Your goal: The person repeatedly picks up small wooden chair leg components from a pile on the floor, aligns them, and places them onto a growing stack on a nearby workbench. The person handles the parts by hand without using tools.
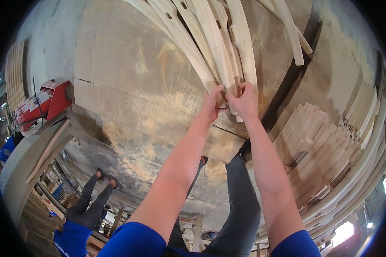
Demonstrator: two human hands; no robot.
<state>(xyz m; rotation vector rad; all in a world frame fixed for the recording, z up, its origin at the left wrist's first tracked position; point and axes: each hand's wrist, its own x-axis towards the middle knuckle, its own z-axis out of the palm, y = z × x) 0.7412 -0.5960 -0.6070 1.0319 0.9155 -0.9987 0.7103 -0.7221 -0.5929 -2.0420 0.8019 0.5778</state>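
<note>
Several long, pale, curved wooden slats (pixel 208 34) with small slots cut in them fan out from my hands toward the top of the head view. My left hand (pixel 212 104) is closed around the near ends on the left side of the bundle. Right beside it, my right hand (pixel 244 102) grips the near ends on the right, its thumb close to the left hand's fingers. Both arms reach out straight in front of me. The slats' far ends run out of view at the top.
Dusty concrete floor (pixel 133 85) lies around the bundle. Two loose slats (pixel 291 32) rest at the upper right, by a dark strip (pixel 283 94). Stacked wooden pieces (pixel 317 145) fill the right side. A red fire extinguisher (pixel 32 112) stands at left; another person (pixel 79 214) is lower left.
</note>
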